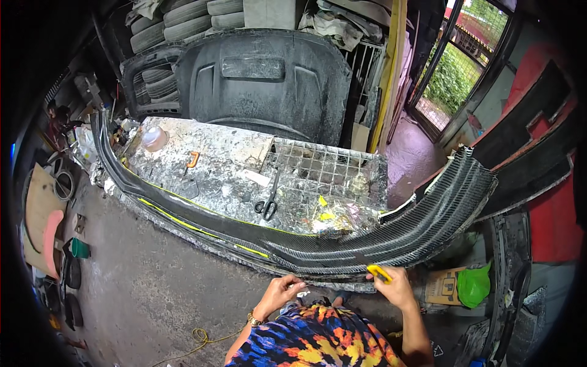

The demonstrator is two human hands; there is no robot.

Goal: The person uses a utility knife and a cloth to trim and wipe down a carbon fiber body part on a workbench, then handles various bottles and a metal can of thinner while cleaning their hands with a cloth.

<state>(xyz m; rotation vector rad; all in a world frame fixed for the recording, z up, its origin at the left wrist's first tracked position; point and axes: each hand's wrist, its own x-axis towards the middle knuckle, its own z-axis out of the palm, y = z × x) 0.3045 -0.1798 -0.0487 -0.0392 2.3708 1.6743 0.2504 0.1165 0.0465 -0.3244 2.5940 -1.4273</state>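
Right hand (pixel 398 290): fingers closed round yellow tool (pixel 380 273) (tip indistinct); left hand (pixel 280 293): cannot tell whether fingers grip anything.

Right hand (pixel 396 289) grips a yellow tool (pixel 380 274) at the panel's (pixel 373 248) near edge, left hand (pixel 278 296) bunches by that edge, scissors (pixel 268 207) lie on the table (pixel 229 150), orange clamp (pixel 193 160) farther left.

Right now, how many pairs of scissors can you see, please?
1: the black scissors lie on the table, just beyond the curved black part. Others may be hidden.
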